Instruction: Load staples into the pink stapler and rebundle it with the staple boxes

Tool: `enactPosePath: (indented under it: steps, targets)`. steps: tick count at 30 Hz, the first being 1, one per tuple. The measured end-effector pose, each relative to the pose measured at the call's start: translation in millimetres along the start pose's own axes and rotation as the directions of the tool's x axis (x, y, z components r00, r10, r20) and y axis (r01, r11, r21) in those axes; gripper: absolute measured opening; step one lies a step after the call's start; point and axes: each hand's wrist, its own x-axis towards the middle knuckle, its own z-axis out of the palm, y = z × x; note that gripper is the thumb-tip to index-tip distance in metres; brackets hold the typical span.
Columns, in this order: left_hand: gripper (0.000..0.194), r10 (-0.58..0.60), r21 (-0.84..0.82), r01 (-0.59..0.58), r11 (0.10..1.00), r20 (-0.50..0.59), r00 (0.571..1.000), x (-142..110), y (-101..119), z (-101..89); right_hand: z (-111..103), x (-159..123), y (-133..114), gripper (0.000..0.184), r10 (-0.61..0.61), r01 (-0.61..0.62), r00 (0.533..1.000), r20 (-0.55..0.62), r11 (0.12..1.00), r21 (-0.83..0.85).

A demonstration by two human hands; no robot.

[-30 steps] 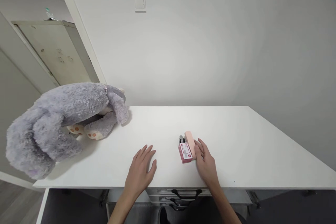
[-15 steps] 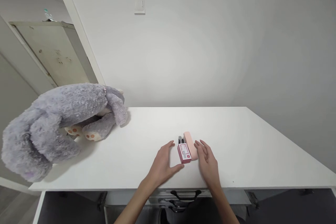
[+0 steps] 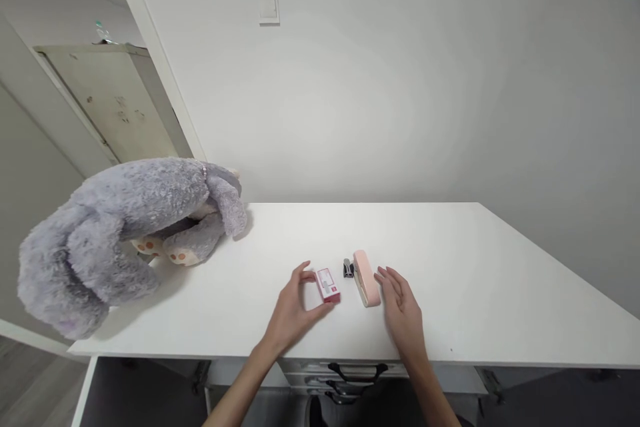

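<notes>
A small pink-and-white box [image 3: 328, 285] stands on the white table, gripped by my left hand [image 3: 293, 312] between the thumb at its near end and the fingers at its far left. To its right lies a pink stapler [image 3: 367, 279], placed lengthwise away from me. A small black-and-grey piece that looks like a staple remover [image 3: 349, 269] sits against the stapler's left side. Beside the stapler's right side, my right hand [image 3: 404, 310] rests with fingers stretched out, holding nothing. Its fingertips are close to the stapler; I cannot tell whether they touch.
A large grey plush toy [image 3: 135, 227] slumps over the left end of the white table [image 3: 440, 247]. Below the front edge are drawers with black handles [image 3: 357, 373]. A wall with a light switch [image 3: 269, 11] rises behind the table.
My left hand has shifted left with the pink-and-white box, leaving a gap beside the stapler and uncovering the black-and-grey piece. My right hand stays beside the stapler. The view has shifted slightly.
</notes>
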Motion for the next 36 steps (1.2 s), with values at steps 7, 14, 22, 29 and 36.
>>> enactPosePath:
  steps: [7, 14, 22, 29, 36]
  targets:
    - [0.079, -0.104, -0.02, 0.102, 0.995, -0.244, 0.964, -3, -48, -61.2, -2, -3, -2, 0.055, 0.009, -0.009, 1.0, 0.016, 0.999, -0.038]
    - [0.069, -0.13, -0.07, 0.11, 0.991, -0.441, 0.888, -3, -62, -67.2, -1, -5, -7, 0.053, 0.003, -0.003, 1.0, -0.003, 0.997, -0.082]
    - [0.08, -0.181, 0.019, 0.223, 0.975, -0.517, 0.837, -6, -49, -64.4, -3, -6, -6, 0.051, 0.036, -0.037, 0.999, -0.01, 0.992, -0.118]
    - [0.082, -0.207, 0.019, 0.249, 0.968, -0.496, 0.843, -7, -45, -65.0, -3, -7, -6, 0.051, 0.031, -0.032, 0.999, -0.013, 0.99, -0.135]
    - [0.084, -0.197, 0.01, 0.234, 0.972, -0.511, 0.837, -8, -52, -63.6, -4, -7, -5, 0.052, 0.018, -0.019, 1.0, -0.013, 0.992, -0.124]
